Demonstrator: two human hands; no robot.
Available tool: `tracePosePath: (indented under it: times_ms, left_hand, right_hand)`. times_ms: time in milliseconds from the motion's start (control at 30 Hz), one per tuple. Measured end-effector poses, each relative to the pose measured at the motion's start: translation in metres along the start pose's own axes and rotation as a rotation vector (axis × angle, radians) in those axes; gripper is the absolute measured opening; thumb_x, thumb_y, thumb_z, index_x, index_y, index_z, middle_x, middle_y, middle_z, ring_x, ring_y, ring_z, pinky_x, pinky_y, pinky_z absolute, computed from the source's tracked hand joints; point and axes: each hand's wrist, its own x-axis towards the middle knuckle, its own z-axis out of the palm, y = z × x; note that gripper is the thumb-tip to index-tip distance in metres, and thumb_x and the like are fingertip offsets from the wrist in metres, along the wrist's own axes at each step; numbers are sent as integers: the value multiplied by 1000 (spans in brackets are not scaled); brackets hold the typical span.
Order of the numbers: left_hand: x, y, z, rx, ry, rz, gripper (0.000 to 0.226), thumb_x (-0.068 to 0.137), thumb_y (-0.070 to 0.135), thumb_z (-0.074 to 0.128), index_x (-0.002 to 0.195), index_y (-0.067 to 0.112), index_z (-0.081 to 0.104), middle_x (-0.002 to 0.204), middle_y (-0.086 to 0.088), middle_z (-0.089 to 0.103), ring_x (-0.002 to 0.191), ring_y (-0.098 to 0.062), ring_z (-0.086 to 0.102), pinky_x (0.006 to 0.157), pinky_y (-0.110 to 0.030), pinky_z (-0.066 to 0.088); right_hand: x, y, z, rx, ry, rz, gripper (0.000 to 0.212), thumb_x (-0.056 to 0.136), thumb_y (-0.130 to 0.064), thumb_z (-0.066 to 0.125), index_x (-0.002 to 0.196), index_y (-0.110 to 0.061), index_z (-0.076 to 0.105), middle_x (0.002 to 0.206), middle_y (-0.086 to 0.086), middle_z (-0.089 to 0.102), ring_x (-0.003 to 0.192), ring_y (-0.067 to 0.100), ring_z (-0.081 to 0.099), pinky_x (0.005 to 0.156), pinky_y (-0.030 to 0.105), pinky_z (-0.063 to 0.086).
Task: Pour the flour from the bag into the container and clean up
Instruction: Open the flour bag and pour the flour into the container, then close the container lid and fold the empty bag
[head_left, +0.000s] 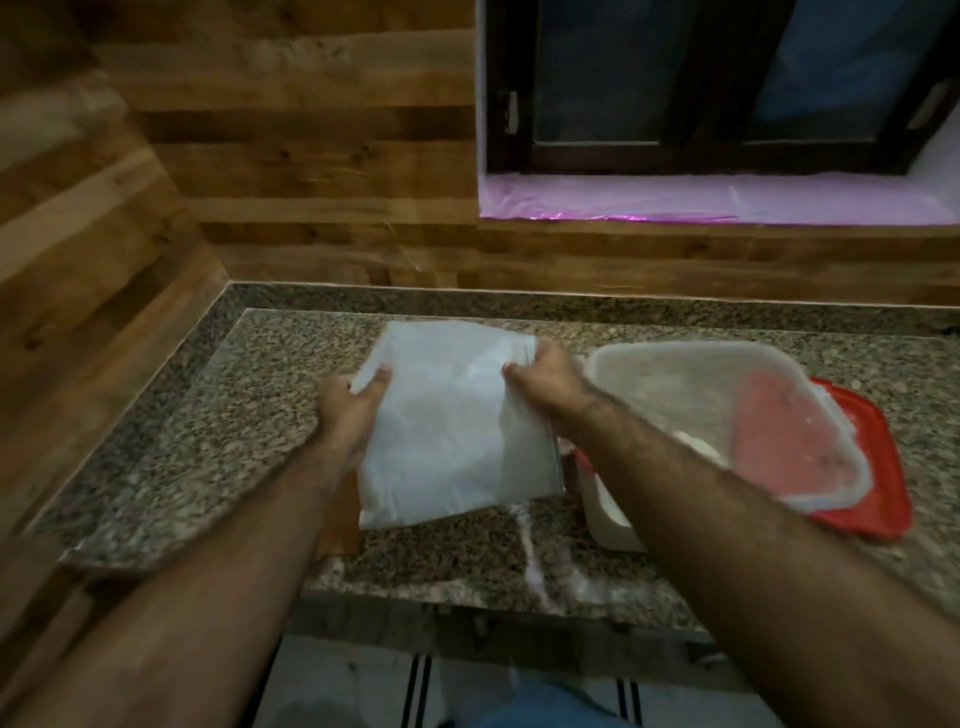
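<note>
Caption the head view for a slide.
Both hands hold a flat white bag over the counter, beside an open container.

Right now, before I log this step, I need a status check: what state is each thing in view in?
Bag: flattened, looks empty, held above the counter.
Left hand: gripping the bag's left edge.
Right hand: gripping the bag's top right.
Container: open, flour inside.
Red lid: off, lying under the container.
Counter: white flour streaks near its front edge.

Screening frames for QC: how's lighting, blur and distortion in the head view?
Head view: dim and warm, with a pink glare strip on the window sill; soft motion blur over the bag, both hands and the container; wide-angle bending curves the countertop edges and wall planks.
</note>
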Motion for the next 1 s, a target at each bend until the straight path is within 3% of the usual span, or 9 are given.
tracePosePath:
  times_ms: [133, 233, 300, 400, 533, 633, 733, 800, 1000]
  left_hand:
    - [30, -55, 0, 194, -166, 60, 50, 94, 56, 75, 120, 13, 75, 107, -4, 80, 98, -30, 78, 79, -37, 63]
    - [49, -96, 10, 406, -246, 51, 92, 89, 73, 67, 159, 16, 47, 145, -10, 62, 132, -33, 62, 109, -45, 53]
    - [49, -109, 17, 522, -299, 67, 94, 96, 60, 67, 167, 11, 30, 160, -17, 47, 145, -39, 49, 118, -45, 42]
    - [39, -120, 18, 718, -358, 165, 88, 104, 51, 60, 172, 16, 15, 175, -14, 25, 155, -41, 33, 125, -49, 34]
    - [17, -134, 13, 923, -462, 464, 76, 110, 55, 38, 173, 27, 5, 181, 0, 1, 167, -29, 4, 134, -48, 10]
    - [3, -142, 16, 1014, -597, 616, 81, 106, 69, 24, 172, 33, -7, 180, 3, -10, 167, -24, -8, 133, -51, -2]
    - [0, -156, 19, 1070, -642, 603, 88, 102, 78, 19, 169, 35, -17, 179, 4, -18, 166, -24, -15, 132, -52, -6]
    - [-1, -163, 23, 1095, -667, 580, 90, 101, 80, 19, 168, 36, -21, 177, 4, -24, 165, -23, -20, 131, -53, -8]
    - [-4, -174, 31, 1155, -678, 504, 95, 98, 84, 14, 170, 29, -17, 176, -2, -29, 163, -26, -26, 132, -55, -9]
  right_hand:
    - [9, 39, 35, -93, 104, 114, 42, 93, -24, 76, 132, -15, 62, 119, 5, 70, 107, 30, 71, 94, 47, 62]
    - [22, 82, 55, -155, 145, 177, 62, 79, -33, 78, 135, -14, 60, 125, 8, 74, 106, 29, 72, 95, 45, 62]
    - [19, 96, 65, -202, 188, 183, 66, 83, -25, 80, 141, -11, 52, 130, 13, 71, 115, 34, 69, 102, 39, 56]
    - [10, 113, 80, -322, 248, 136, 74, 89, -21, 78, 150, -4, 39, 143, 20, 58, 132, 39, 58, 108, 38, 45]
    - [-3, 141, 106, -945, 120, -71, 82, 104, -46, 51, 167, -8, 14, 173, 24, 18, 159, 42, 20, 130, 51, 21]
    - [-12, 156, 120, -1121, -20, -255, 75, 107, -57, 30, 171, -24, 7, 179, 12, -2, 164, 38, -1, 130, 61, 6]
    - [-14, 170, 129, -1236, -149, -238, 77, 106, -65, 19, 170, -29, -6, 177, 8, -15, 163, 33, -16, 128, 61, -8]
    - [-11, 179, 131, -1242, -192, -158, 78, 105, -69, 15, 168, -32, -13, 177, 6, -19, 163, 32, -18, 126, 63, -8]
    - [0, 188, 125, -1131, -309, 22, 86, 101, -77, 24, 165, -39, -18, 174, -1, -30, 162, 25, -24, 124, 67, 15]
